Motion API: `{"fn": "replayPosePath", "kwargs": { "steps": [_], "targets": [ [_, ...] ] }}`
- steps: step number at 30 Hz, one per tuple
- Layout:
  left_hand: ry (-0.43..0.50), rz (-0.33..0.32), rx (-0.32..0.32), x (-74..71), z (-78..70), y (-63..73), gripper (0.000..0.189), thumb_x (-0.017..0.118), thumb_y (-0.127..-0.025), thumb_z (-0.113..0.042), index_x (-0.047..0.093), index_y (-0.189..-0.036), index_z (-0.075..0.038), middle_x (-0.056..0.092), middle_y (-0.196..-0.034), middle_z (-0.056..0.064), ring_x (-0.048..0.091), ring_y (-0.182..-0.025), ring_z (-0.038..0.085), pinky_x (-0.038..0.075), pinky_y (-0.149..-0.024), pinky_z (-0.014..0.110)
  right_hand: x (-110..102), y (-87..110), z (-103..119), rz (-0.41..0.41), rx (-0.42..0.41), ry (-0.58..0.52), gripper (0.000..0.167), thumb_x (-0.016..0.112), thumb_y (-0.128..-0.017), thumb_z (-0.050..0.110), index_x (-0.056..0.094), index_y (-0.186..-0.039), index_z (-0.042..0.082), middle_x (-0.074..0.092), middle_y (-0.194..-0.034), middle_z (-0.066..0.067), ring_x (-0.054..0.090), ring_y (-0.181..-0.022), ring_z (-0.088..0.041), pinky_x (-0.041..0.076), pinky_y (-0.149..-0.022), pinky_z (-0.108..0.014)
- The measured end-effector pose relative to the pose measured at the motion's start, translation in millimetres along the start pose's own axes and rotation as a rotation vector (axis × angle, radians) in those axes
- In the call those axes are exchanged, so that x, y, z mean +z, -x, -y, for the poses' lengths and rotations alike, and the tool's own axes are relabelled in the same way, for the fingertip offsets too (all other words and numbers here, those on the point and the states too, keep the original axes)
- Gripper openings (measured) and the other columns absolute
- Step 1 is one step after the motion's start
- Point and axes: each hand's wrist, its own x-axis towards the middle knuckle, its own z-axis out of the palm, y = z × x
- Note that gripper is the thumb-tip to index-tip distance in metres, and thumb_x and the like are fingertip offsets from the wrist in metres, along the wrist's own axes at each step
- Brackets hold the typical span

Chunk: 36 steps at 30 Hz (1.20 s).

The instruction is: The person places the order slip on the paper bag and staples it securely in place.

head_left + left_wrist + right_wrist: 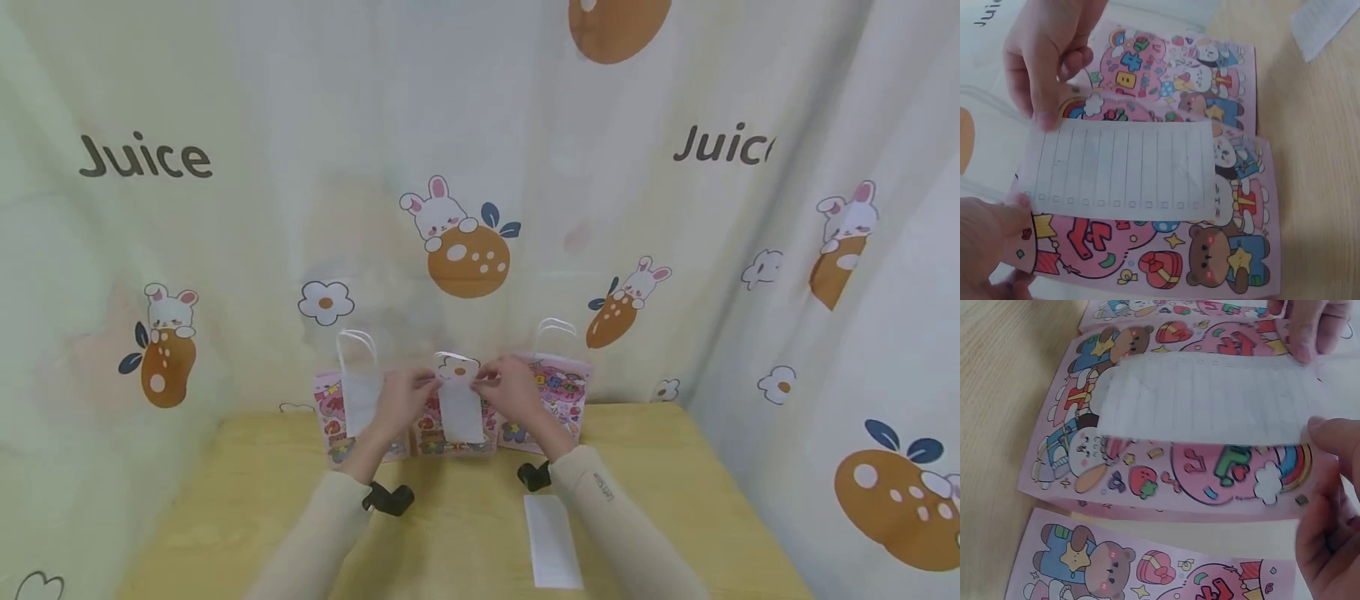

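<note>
A white lined checklist slip (460, 418) lies against the front of the middle pink cartoon gift bag (431, 433). My left hand (402, 400) pinches the slip at its upper left corner, thumb in front and fingers behind the bag's top edge. At the upper right corner my right hand (516, 390) grips it the same way. Ruled lines and a row of small boxes show on the slip (1122, 169) in the left wrist view. Bears, a dog and a rainbow decorate the bag (1147, 481) in the right wrist view.
Matching gift bags stand close on either side, a left bag (330, 417) with another white slip (362, 404) on its front and a right bag (566, 400). One more white slip (553, 542) lies on the wooden table (465, 533). A printed curtain (247, 250) hangs behind.
</note>
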Motion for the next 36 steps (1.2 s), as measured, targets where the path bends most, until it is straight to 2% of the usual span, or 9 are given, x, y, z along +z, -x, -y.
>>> {"fn": "replayPosePath", "kwargs": {
  "steps": [4, 11, 16, 19, 23, 26, 31, 34, 36],
  "targets": [
    [-0.009, -0.017, 0.010, 0.6, 7.3, 5.4, 0.021, 0.069, -0.092, -0.016, 0.072, -0.106, 0.000, 0.071, -0.105, 0.015, 0.069, -0.090, 0.026, 0.055, -0.079, 0.039, 6, 3.8, 0, 0.018, 0.002, -0.046, 0.010, 0.076, -0.085, 0.018, 0.074, -0.091, 0.010, 0.068, -0.092, -0.003, 0.066, -0.086, -0.020, 0.054, -0.072, -0.033],
    [-0.051, 0.059, -0.037, -4.9, 17.1, 3.7, 0.023, 0.066, -0.094, -0.019, 0.071, -0.110, -0.002, 0.071, -0.105, 0.011, 0.067, -0.089, 0.021, 0.054, -0.078, 0.037, 20, 0.1, -2, 0.080, 0.050, -0.127, 0.014, 0.073, -0.089, 0.016, 0.073, -0.098, 0.006, 0.072, -0.098, -0.007, 0.070, -0.090, -0.021, 0.056, -0.072, -0.032],
    [-0.053, 0.056, -0.025, -4.0, 18.5, 5.8, 0.027, 0.064, -0.096, -0.020, 0.070, -0.113, -0.001, 0.071, -0.107, 0.011, 0.066, -0.089, 0.021, 0.054, -0.077, 0.037, 27, 2.7, -3, 0.041, 0.067, -0.095, 0.013, 0.073, -0.089, 0.019, 0.073, -0.096, 0.009, 0.073, -0.097, -0.006, 0.070, -0.089, -0.020, 0.056, -0.074, -0.033],
    [-0.066, 0.054, -0.014, -4.8, 18.1, 4.4, 0.023, 0.063, -0.096, -0.020, 0.072, -0.110, -0.004, 0.072, -0.099, 0.008, 0.064, -0.081, 0.018, 0.053, -0.072, 0.034, 27, 2.3, -1, 0.030, 0.068, -0.092, 0.011, 0.073, -0.089, 0.021, 0.073, -0.094, 0.011, 0.073, -0.095, -0.004, 0.070, -0.087, -0.020, 0.056, -0.075, -0.035],
    [-0.076, 0.050, -0.014, -8.5, 16.1, 3.2, 0.021, 0.063, -0.096, -0.018, 0.073, -0.109, -0.004, 0.070, -0.087, 0.003, 0.057, -0.067, 0.015, 0.049, -0.061, 0.032, 29, -1.3, -3, 0.022, 0.017, -0.106, 0.008, 0.072, -0.090, 0.020, 0.073, -0.090, 0.012, 0.073, -0.091, -0.002, 0.070, -0.085, -0.018, 0.056, -0.073, -0.032],
    [-0.086, 0.007, 0.003, -6.7, 14.0, 6.7, 0.022, 0.065, -0.095, -0.017, 0.072, -0.110, -0.002, 0.071, -0.091, 0.006, 0.062, -0.074, 0.018, 0.052, -0.067, 0.035, 30, -0.4, -5, 0.025, 0.011, -0.105, 0.008, 0.072, -0.090, 0.019, 0.074, -0.089, 0.012, 0.073, -0.090, -0.002, 0.070, -0.082, -0.016, 0.055, -0.070, -0.031],
    [-0.092, -0.131, 0.062, -8.3, 3.3, 26.7, 0.026, 0.068, -0.093, -0.020, 0.069, -0.115, -0.006, 0.067, -0.116, 0.009, 0.061, -0.103, 0.026, 0.047, -0.091, 0.045, 28, 5.5, -8, 0.025, 0.031, -0.107, 0.007, 0.074, -0.088, 0.017, 0.074, -0.088, 0.011, 0.073, -0.088, -0.002, 0.069, -0.078, -0.015, 0.055, -0.067, -0.032],
    [-0.059, -0.207, 0.107, -21.7, -4.1, 44.0, 0.025, 0.069, -0.092, -0.018, 0.069, -0.114, -0.006, 0.064, -0.119, 0.011, 0.059, -0.103, 0.030, 0.048, -0.089, 0.047, 28, 4.6, -8, 0.027, 0.012, -0.130, 0.008, 0.073, -0.089, 0.018, 0.074, -0.091, 0.010, 0.073, -0.090, -0.003, 0.069, -0.076, -0.014, 0.055, -0.065, -0.030],
    [-0.038, -0.216, 0.138, -32.9, -3.6, 54.9, 0.021, 0.070, -0.091, -0.015, 0.070, -0.110, -0.005, 0.065, -0.115, 0.010, 0.060, -0.100, 0.030, 0.050, -0.085, 0.048, 28, 2.5, -7, 0.034, 0.009, -0.140, 0.010, 0.073, -0.089, 0.019, 0.075, -0.093, 0.010, 0.073, -0.090, -0.003, 0.068, -0.076, -0.013, 0.055, -0.064, -0.029]
  ]
}}
